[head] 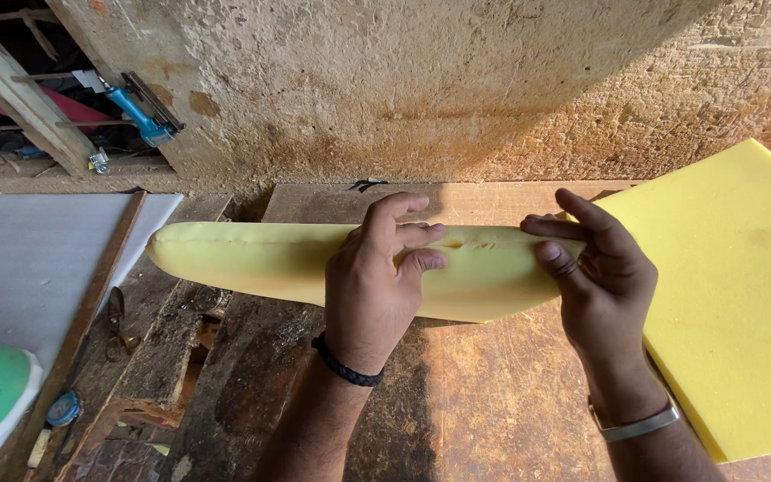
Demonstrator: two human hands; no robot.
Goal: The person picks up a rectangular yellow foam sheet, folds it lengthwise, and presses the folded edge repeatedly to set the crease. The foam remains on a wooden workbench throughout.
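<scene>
Left hand [375,290] closed its grip over the middle of the rolled yellow foam [261,259]; right hand [601,281] pinched the roll's right end along its seam | roll lay across the wooden tabletop [484,393], against the flat foam sheet [733,286] | blue tool [143,114] on the ledge behind

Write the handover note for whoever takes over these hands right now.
Left hand: clamped over the foam roll, fingers pressing its seam.
Right hand: pinching the same seam further right, where the roll meets the flat foam sheet.
Roll lies across the wooden bench, in front of the wall.
Done: the sheet's edge is rolled into a tube and its seam looks closed left of the hands.
Left: the seam between the hands is still dimpled.
</scene>
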